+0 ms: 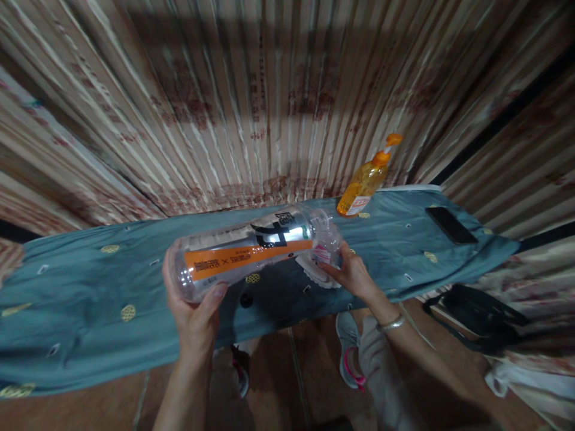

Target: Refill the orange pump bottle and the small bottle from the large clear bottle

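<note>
My left hand (193,317) is closed around the base of a large clear plastic bottle (251,245) with an orange and silver label. This bottle lies nearly level above the cloth, its neck pointing right. In my right hand (353,272) is a small clear plastic bottle (330,242) with a pink and white label, held at the large bottle's neck. Whether the two mouths touch, I cannot tell. A white scalloped item (318,275) shows below the small bottle, partly hidden. Near the front edge lies a small round black thing (245,300), perhaps a cap.
An orange pump bottle (363,185) stands at the back of the teal cloth-covered table (90,335). A black phone (450,225) lies on the right side. Patterned curtains (269,108) hang behind. A black bag (480,311) is at the lower right.
</note>
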{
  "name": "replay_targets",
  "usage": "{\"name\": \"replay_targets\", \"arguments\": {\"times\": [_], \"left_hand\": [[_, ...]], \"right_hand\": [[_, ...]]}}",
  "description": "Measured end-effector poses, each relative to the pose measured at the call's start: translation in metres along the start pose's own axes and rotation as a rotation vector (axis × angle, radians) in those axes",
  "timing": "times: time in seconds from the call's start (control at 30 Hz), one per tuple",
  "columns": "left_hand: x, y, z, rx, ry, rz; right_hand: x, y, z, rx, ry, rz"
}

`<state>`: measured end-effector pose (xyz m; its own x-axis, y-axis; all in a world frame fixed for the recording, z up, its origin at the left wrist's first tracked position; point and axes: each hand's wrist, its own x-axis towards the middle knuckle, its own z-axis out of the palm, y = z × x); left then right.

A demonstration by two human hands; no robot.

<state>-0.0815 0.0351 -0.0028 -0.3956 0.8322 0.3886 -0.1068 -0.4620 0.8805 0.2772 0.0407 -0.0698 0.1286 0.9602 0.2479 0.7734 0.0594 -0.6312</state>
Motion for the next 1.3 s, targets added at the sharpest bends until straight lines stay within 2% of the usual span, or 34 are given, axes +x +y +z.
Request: {"name": "replay_targets", "arguments": {"times": [0.1, 0.57, 1.0, 1.3], "left_hand": [[0.001, 0.002, 0.003, -0.065, 0.047, -0.048], [0.001, 0.010, 0.009, -0.099, 0.068, -0.075], [0.000, 0.006, 0.006, -0.013, 0.028, -0.014], [0.001, 0.010, 0.010, -0.057, 0.035, -0.028]], "right_hand": [[-0.001, -0.001, 0.002, 0.009, 0.019, 0.020], [0.002, -0.007, 0.001, -0.008, 0.014, 0.054], [0.003, -0.014, -0.004, 0.018, 0.016, 0.041], [0.003, -0.010, -0.002, 0.017, 0.013, 0.046]]}}
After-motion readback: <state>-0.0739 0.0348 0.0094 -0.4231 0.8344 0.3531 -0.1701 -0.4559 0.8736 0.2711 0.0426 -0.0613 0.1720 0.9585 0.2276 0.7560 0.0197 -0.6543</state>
